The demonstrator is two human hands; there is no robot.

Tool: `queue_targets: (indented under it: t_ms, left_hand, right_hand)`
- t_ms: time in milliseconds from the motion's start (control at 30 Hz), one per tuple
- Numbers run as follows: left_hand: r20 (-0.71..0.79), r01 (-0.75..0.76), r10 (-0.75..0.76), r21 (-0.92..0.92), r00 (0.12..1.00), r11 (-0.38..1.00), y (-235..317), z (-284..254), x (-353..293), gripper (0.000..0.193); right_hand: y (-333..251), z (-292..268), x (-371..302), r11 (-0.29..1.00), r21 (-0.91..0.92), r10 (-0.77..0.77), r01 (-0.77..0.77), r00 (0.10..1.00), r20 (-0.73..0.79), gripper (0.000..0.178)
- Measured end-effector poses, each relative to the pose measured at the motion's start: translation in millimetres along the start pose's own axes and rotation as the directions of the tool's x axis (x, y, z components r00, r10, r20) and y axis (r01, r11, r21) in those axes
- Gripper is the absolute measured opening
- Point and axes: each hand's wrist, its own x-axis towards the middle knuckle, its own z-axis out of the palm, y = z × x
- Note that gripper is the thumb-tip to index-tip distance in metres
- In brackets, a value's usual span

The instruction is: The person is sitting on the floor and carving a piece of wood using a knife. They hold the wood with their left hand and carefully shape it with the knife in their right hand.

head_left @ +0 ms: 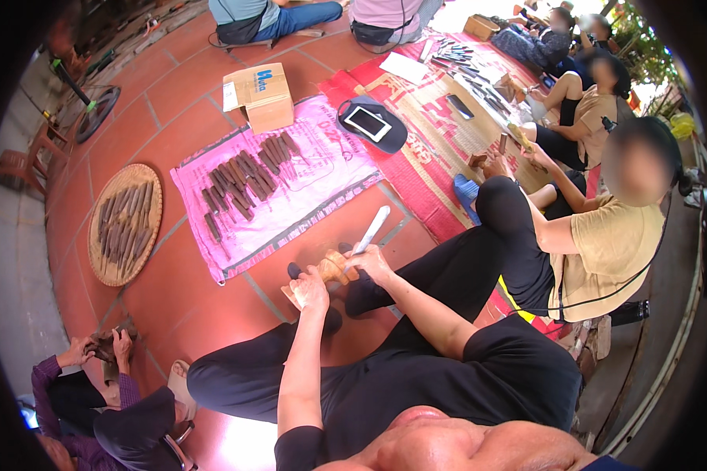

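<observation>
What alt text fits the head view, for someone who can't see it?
The left hand holds a carved wooden piece, with the right hand close beside it holding a pale stick. Ahead, dark brown pieces lie on a pink sheet, with a round woven tray to the left and another seated person to the right.

Shirt (369, 396): black, soft cloth, creased. Left sleeve (298, 446) and right sleeve (518, 357): short, matching the shirt. Trousers (243, 381): dark, adjoining the shirt's front. Left hand (310, 290) and right hand (371, 263): bare, as are the forearms (300, 377) beyond the shirt's sleeves.
</observation>
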Motion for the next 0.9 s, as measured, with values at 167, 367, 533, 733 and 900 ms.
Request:
queue_targets:
  t_ms: [167, 367, 533, 733, 900]
  left_hand:
    - [0.095, 0.026, -0.022, -0.032, 0.995, 0.999, -1, -8, 3, 0.036]
    - [-0.043, -0.163, 0.157, -0.257, 0.987, 0.953, -11, -57, 1, 0.02]
    - [0.06, 0.134, -0.147, -0.808, 0.987, 0.573, -9, -70, 8, 0.012]
    - [0.106, 0.197, -0.176, -0.729, 0.979, 0.656, 0, -81, 3, 0.018]
    - [-0.143, -0.034, -0.185, -0.868, 0.972, 0.495, -6, -60, 3, 0.019]
  right_hand:
    - [1, 3, 4, 0.994, -0.016, -0.11, 0.111, 0.993, 0.05, 0.012]
    - [14, -6, 6, 0.99, 0.139, -0.025, 0.032, 0.998, -0.055, 0.009]
    - [-4, 12, 1, 0.991, 0.069, -0.117, 0.118, 0.993, -0.019, 0.008]
    - [-2, -4, 9, 0.989, 0.03, -0.144, 0.147, 0.986, -0.079, 0.006]
    - [-33, 13, 7, 0.974, 0.124, -0.183, 0.187, 0.982, -0.049, 0.012]
